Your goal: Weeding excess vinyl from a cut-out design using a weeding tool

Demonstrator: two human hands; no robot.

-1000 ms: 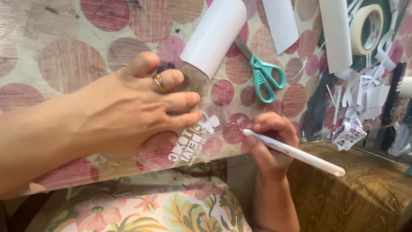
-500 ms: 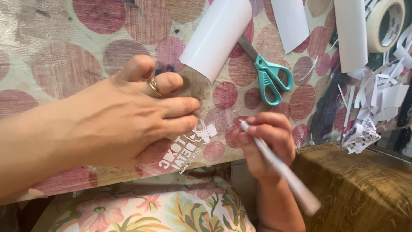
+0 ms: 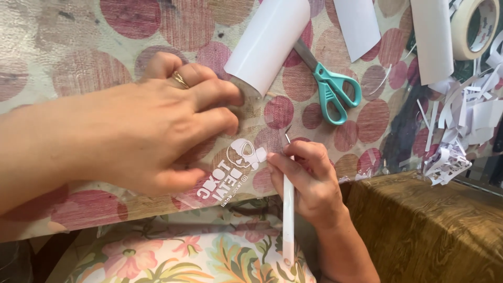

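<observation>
While the table [image 3: 63, 47] under its pink-dotted cloth fills most of the view, its far edges run out of frame, and the lower left corner is too dark to read. Below the table edge a flowered fabric [image 3: 199, 257] shows only in part. At the right, a brown wood-grain surface [image 3: 435, 225] is cut off by the frame. The left hand [image 3: 152, 131] hides much of the clear sheet it presses on; the sheet's edges are hard to trace against the cloth. That hand lies flat, fingers spread slightly and pushed down, a ring on one finger, holding the sheet in place near the table's near edge. The white roll [image 3: 270, 44] lies just beyond the fingertips, its top end cut off. The right hand [image 3: 309, 183] is closed around a thin white weeding tool [image 3: 288, 209], thumb and fingers pinching the shaft, the hooked metal tip pointing up past the knuckles just beside the decal. The white decal [image 3: 230, 175] sits on the clear sheet between the two hands: a small skull shape above rows of cut lettering, seen upside down and partly covered by the left hand's fingers. The teal scissors [image 3: 330, 89] lie closed beyond the right hand. White paper scraps [image 3: 461, 131] pile at the right, and a tape roll [image 3: 474, 26] is clipped by the top corner.
</observation>
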